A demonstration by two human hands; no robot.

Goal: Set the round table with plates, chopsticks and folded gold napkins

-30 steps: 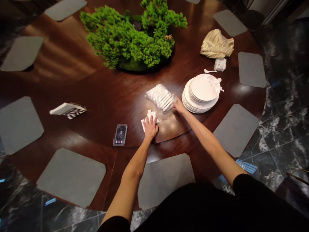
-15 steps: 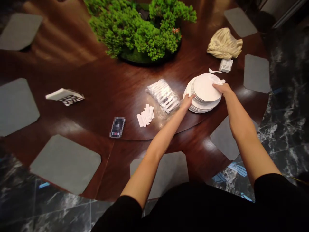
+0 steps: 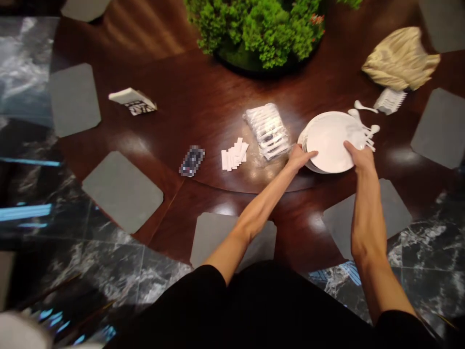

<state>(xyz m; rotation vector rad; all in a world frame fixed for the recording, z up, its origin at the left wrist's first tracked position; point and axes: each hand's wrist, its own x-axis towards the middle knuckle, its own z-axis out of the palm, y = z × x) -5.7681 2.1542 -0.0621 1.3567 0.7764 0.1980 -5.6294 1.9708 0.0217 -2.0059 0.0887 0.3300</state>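
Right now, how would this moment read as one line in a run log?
left hand: at rim of plates | right hand: on plates | nearby: spoons, plastic bag

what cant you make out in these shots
All in the head view:
- the dark rectangular object on the table: pixelated, so its face cannot be read
- the stack of white plates: the right hand covers part of it, so the plate count is unclear
- the white spoons: that hand hides part of them
- the pale thing in the bottom left corner: blurred and cut off by the edge
- the green plant: cut off by the top edge
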